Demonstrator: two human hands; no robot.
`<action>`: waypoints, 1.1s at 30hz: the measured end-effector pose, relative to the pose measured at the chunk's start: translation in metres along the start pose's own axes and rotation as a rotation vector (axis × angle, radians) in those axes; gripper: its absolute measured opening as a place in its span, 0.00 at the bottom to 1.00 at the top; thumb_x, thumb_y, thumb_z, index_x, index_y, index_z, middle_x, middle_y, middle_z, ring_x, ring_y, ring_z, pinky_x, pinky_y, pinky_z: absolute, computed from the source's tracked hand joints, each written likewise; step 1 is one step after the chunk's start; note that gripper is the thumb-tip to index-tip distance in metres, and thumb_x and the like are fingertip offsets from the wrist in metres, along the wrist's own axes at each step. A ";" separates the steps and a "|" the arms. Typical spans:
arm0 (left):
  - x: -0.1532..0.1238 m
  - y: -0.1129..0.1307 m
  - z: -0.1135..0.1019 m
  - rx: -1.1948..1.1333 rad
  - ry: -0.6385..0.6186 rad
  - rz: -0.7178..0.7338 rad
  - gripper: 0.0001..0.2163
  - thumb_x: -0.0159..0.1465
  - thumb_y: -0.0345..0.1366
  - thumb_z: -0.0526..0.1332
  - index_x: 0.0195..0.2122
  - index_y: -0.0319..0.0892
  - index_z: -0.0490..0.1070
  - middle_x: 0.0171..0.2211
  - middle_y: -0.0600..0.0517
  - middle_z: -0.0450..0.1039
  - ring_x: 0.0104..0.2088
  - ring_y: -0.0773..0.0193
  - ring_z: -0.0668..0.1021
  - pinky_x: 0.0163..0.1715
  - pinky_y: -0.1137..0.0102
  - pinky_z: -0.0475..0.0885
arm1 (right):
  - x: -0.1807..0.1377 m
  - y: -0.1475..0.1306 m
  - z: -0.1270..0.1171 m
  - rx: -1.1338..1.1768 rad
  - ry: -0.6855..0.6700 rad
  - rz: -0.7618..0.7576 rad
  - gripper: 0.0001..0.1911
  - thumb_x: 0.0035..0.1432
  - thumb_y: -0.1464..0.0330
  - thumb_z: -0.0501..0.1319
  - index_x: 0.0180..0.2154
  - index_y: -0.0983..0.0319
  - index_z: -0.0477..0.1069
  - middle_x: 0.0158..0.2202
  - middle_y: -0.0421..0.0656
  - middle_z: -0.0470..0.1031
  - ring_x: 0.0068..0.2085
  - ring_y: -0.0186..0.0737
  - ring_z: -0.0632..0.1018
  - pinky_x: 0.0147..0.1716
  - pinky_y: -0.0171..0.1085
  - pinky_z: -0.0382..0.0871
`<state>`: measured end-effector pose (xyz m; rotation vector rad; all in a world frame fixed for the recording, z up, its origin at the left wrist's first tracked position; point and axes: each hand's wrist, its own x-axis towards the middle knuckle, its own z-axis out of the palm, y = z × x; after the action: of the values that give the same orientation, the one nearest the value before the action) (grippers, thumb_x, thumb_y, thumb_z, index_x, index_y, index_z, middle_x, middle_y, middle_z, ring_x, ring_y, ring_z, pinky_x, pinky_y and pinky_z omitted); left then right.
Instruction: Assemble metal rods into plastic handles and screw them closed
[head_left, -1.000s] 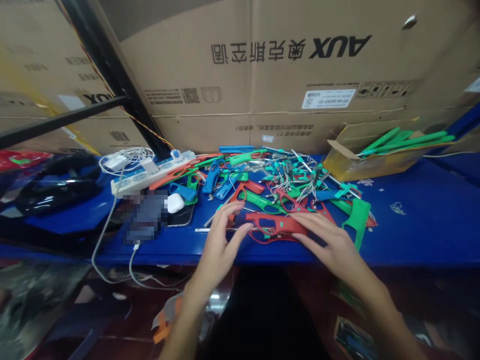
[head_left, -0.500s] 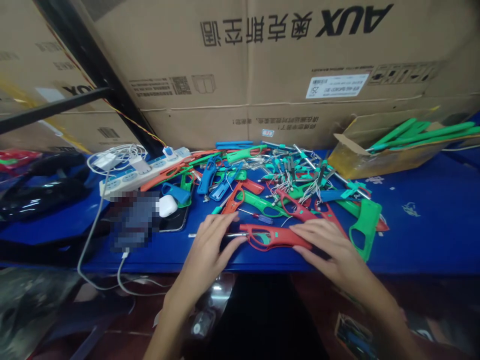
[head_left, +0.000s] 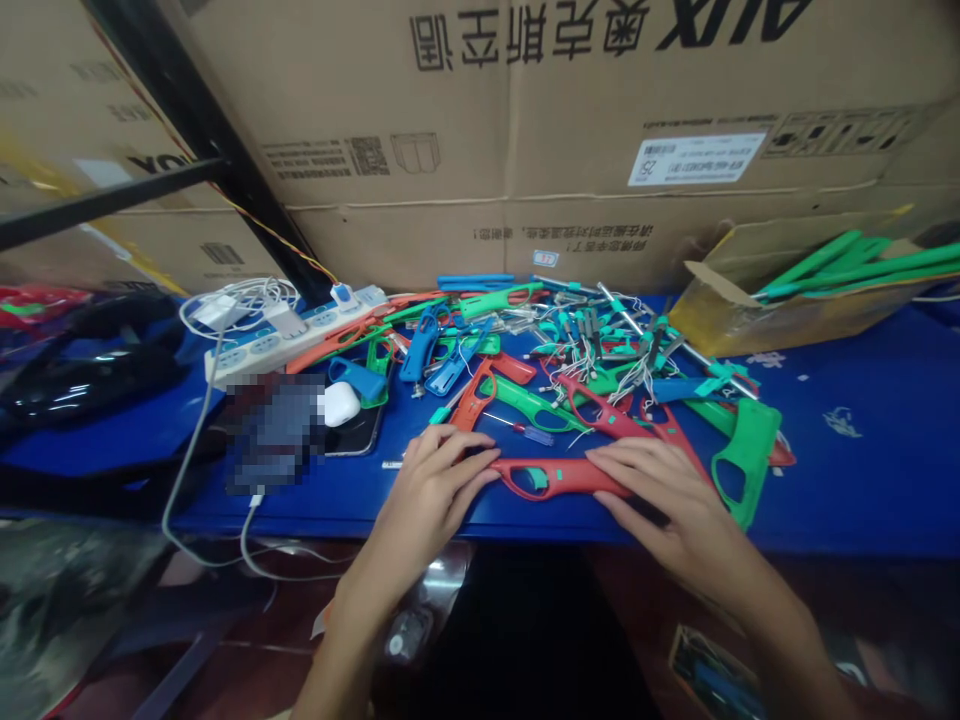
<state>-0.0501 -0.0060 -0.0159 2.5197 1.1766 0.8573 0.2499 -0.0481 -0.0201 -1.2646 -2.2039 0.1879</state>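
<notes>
A red plastic handle (head_left: 559, 477) is pressed flat between the open left hand (head_left: 431, 490) and open right hand (head_left: 664, 500); alignment appears under way, and a firm grasp is judged necessary next.

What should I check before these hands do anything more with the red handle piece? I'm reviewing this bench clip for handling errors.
1. Red handle piece lies flat at the table's front edge: ok.
2. Left hand touches its left end, fingers spread: ok.
3. Right hand rests on its right end: ok.
4. Firm grip by either hand: cannot tell.
5. Space around the piece: not ok; the parts pile and green handle crowd it.
6. Small screwdriver lies free just behind: ok.
</notes>
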 end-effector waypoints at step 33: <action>-0.002 0.011 0.005 0.224 0.030 -0.013 0.10 0.72 0.33 0.60 0.50 0.50 0.79 0.52 0.50 0.79 0.53 0.50 0.74 0.56 0.49 0.62 | 0.001 -0.005 0.011 -0.116 0.070 -0.035 0.17 0.73 0.64 0.55 0.56 0.60 0.75 0.55 0.46 0.80 0.55 0.49 0.81 0.54 0.51 0.78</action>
<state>-0.0413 -0.0141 -0.0161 2.6791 1.3670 0.8035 0.2395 -0.0485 -0.0266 -1.2737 -2.2019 0.0021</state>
